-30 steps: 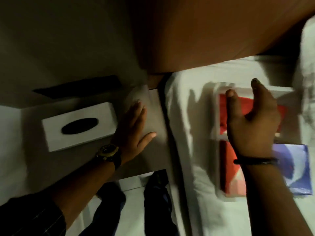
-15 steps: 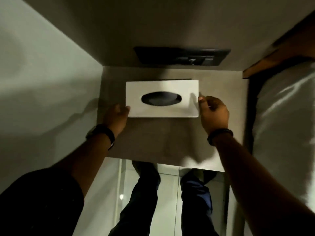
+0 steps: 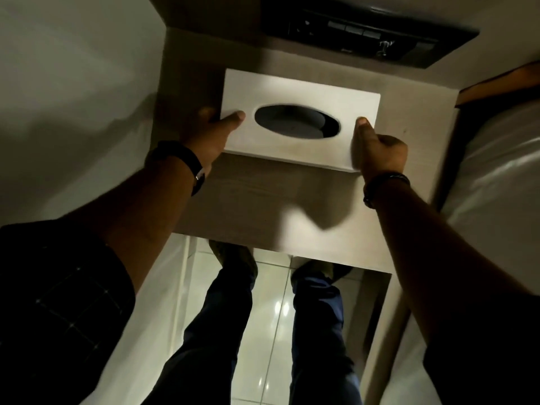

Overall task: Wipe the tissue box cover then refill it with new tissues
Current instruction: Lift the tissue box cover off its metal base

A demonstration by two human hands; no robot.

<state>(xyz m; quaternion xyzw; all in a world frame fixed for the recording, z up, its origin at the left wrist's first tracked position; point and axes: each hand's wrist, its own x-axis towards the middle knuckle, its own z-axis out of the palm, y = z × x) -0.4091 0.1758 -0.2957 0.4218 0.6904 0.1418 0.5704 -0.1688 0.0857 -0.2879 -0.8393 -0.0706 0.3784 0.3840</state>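
A white tissue box cover (image 3: 295,90) with a dark oval slot is held over the bedside table (image 3: 263,211), tilted slightly and lifted off the surface. My left hand (image 3: 209,134) grips its left end, thumb on top. Gripping the right end is my right hand (image 3: 378,150), thumb on top too. No tissue shows through the slot. The new tissue packs are out of view.
A dark switch panel (image 3: 368,33) is set into the wall behind the table. The bed with white sheets (image 3: 493,182) lies to the right, a plain wall (image 3: 73,97) to the left. My legs and tiled floor (image 3: 268,317) show below the table edge.
I turned from the bed to the bedside table. Both hands moved from the table and the tissue packs onto the cover's ends and raised it off the surface.
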